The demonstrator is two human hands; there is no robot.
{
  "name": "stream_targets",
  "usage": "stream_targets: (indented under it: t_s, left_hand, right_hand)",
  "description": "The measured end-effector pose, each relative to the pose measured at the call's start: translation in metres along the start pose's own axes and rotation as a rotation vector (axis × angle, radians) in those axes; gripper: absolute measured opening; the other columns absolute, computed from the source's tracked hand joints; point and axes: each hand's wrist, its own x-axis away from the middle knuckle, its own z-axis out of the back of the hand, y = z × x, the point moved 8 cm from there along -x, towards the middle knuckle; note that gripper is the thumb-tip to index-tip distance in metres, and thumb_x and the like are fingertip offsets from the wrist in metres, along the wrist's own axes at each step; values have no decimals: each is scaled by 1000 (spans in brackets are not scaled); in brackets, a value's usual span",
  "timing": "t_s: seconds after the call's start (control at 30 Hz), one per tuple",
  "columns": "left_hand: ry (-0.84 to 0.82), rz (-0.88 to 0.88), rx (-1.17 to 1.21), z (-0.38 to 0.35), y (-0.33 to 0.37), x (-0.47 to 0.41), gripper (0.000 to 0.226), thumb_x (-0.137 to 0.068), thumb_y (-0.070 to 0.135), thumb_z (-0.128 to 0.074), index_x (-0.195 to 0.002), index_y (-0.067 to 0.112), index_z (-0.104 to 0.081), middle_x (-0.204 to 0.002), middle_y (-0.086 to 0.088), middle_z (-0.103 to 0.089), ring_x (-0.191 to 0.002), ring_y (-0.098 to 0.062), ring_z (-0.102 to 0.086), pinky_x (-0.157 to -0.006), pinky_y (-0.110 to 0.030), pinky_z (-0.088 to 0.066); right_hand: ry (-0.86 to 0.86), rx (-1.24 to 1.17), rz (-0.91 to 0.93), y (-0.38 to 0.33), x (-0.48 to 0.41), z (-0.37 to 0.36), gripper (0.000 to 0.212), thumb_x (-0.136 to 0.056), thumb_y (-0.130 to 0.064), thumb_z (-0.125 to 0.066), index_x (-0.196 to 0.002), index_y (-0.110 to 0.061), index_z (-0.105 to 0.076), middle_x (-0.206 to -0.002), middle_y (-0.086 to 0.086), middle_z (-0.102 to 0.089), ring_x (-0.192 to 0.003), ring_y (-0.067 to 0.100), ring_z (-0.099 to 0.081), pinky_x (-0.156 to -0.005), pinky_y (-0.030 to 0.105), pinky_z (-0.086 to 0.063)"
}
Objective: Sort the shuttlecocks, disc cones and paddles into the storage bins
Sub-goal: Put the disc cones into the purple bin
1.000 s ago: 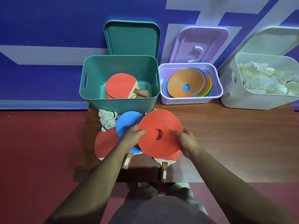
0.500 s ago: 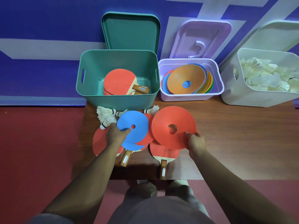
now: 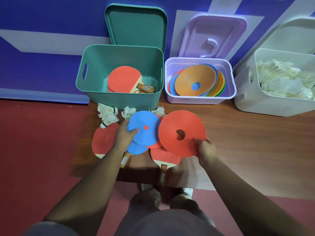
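My right hand (image 3: 206,150) pinches the near edge of a red disc cone (image 3: 179,126), held above the table. My left hand (image 3: 123,135) grips the left edge of a blue disc cone (image 3: 144,123); a second blue cone (image 3: 136,149) and a red one (image 3: 154,145) lie under it. Red paddles lie flat beneath: one at the left (image 3: 102,142), one at the front (image 3: 163,158). Several shuttlecocks (image 3: 107,114) lie by the green bin (image 3: 119,99), which holds paddles. The lilac bin (image 3: 201,99) holds stacked cones. The white bin (image 3: 255,106) holds shuttlecocks.
The three bins stand along the back of a wooden table (image 3: 247,142), their lids leaning on the blue wall behind. The table's right half is bare wood. Red floor (image 3: 34,150) lies to the left, and my knees and shoes show below the front edge.
My right hand has lifted the red cone off the pile and carried it right. My left hand has taken hold of the blue cone and raised its edge.
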Motion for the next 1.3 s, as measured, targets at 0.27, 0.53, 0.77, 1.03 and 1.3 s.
stream_targets:
  t_s: [0.27, 0.53, 0.77, 1.03, 1.3]
  left_hand:
    - [97, 21, 271, 3, 30, 42, 26, -77, 10, -70, -100, 20, -64, -104, -7, -69, -98, -30, -66, -82, -41, -53]
    - [312, -116, 366, 9, 79, 76, 26, -88, 0, -59, -105, 19, -59, -100, 2, -67, -94, -23, -62, -74, -31, -50]
    - [313, -106, 698, -12, 110, 75, 30, -87, -2, -60, -109, 17, -61, -116, -10, -67, -110, -33, -62, -94, -47, -50]
    - [317, -67, 822, -32, 127, 66, 29, -88, -6, -56, -108, 15, -61, -117, -9, -66, -109, -30, -62, -95, -47, -50]
    - [58, -49, 940, -65, 147, 49, 34, -89, -6, -53, -117, 11, -57, -119, -8, -66, -109, -30, -62, -83, -39, -54]
  right_hand:
    - [-147, -10, 65, -37, -5, 12, 30, -88, 4, -57, -111, -13, -65, -92, 6, -69, -78, 20, -62, -72, 32, -51]
    - [-288, 31, 271, -101, 3, 22, 24, -84, 3, -60, -97, -12, -71, -91, 5, -73, -83, 20, -64, -85, 41, -52]
    - [-303, -32, 396, -184, -4, 19, 14, -86, -11, -59, -95, -13, -69, -91, 6, -69, -81, 22, -61, -72, 41, -53]
    - [-282, 124, 360, -228, -33, -26, 27, -83, -38, -67, -98, -15, -66, -89, 4, -68, -82, 24, -65, -75, 37, -54]
    - [-618, 308, 312, -184, 31, -64, 41, -95, -53, -51, -100, -12, -60, -87, 7, -67, -78, 23, -61, -74, 35, -51]
